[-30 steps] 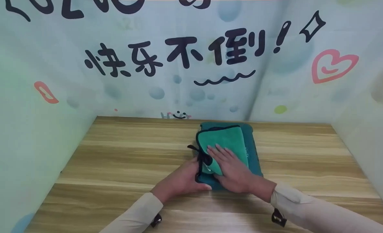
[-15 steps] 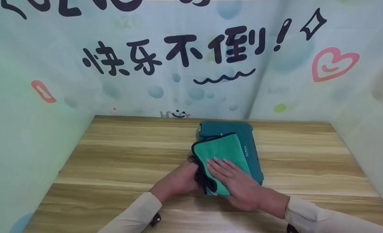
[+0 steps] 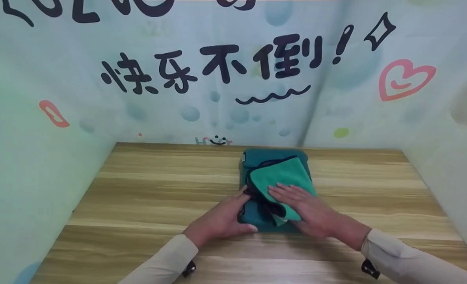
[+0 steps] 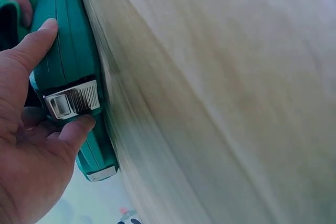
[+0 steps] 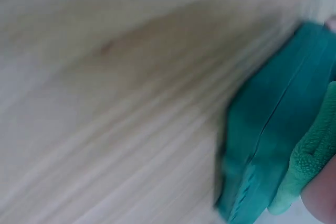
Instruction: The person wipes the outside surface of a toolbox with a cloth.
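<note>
A teal hard case (image 3: pixel 272 153) with rounded corners lies flat on the wooden table, near its back edge. On its lid lies a folded green cloth (image 3: pixel 286 173) with a dark border. My right hand (image 3: pixel 310 209) presses the cloth down with nearly straight fingers. With my left hand (image 3: pixel 219 217) I hold the case at its front left corner, thumb along the front side. The left wrist view shows fingers beside a metal latch (image 4: pixel 73 99). In the right wrist view, the cloth (image 5: pixel 310 156) hangs over the case's edge, under part of the right hand (image 5: pixel 323 195).
The wood-grain table (image 3: pixel 146 197) stretches to both sides of the case. Behind it hangs a pale printed backdrop (image 3: pixel 170 114) with dark lettering, and similar panels stand left and right. Black straps (image 3: pixel 370 269) show beneath the sleeves.
The cloth and right hand slid toward the front edge, then back up and to the right across the lid. The left hand's thumb, hidden half a second ago, shows again at the front corner.
</note>
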`<state>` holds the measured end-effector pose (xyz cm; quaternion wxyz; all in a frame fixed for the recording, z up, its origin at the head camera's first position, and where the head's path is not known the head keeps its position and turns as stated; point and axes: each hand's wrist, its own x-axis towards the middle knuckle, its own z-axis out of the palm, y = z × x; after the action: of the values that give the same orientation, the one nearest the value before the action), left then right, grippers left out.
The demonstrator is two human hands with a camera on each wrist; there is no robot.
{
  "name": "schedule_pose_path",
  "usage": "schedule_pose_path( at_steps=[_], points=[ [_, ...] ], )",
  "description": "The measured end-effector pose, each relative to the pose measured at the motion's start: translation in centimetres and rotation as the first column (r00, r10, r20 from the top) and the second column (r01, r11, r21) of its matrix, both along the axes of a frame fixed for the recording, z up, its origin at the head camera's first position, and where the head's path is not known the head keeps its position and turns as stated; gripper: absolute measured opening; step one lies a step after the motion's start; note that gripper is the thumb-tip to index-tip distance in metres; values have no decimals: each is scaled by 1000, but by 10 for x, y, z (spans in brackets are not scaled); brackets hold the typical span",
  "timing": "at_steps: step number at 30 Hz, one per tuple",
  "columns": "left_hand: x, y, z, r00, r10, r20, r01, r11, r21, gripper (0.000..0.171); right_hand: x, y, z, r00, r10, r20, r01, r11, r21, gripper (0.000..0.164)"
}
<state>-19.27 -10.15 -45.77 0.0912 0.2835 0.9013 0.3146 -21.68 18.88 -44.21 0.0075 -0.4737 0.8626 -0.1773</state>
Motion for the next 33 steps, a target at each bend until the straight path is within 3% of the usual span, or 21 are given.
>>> schedule_pose_path(
  at_steps=[5,9,13,17,21,25,30,33],
  points=[
    [3,0,2,998,33,48,-32,999,-23,93,-25,17,-2,995,-91,33,93,992,-84,68],
    [3,2,5,996,44,72,-42,998,-39,92,-45,29,-3,979,-169,117,187,969,-161,67],
    [0,6,13,992,63,107,-54,995,-86,93,-62,41,-1,942,-234,240,284,937,-201,68],
    [-5,8,26,990,46,130,-23,984,-177,97,-73,49,-1,900,-294,323,366,910,-194,66],
    [-12,15,46,991,14,136,24,961,-274,99,-78,55,-3,840,-352,412,461,864,-201,59],
    [-18,37,62,994,21,109,18,939,-344,100,-83,57,-2,764,-386,517,554,803,-219,47],
    [-16,70,60,990,22,139,39,908,-418,97,-90,57,-2,679,-382,627,632,739,-235,47],
    [-14,81,55,993,34,111,22,884,-468,97,-94,54,-1,636,-387,668,672,703,-233,52]
  ],
)
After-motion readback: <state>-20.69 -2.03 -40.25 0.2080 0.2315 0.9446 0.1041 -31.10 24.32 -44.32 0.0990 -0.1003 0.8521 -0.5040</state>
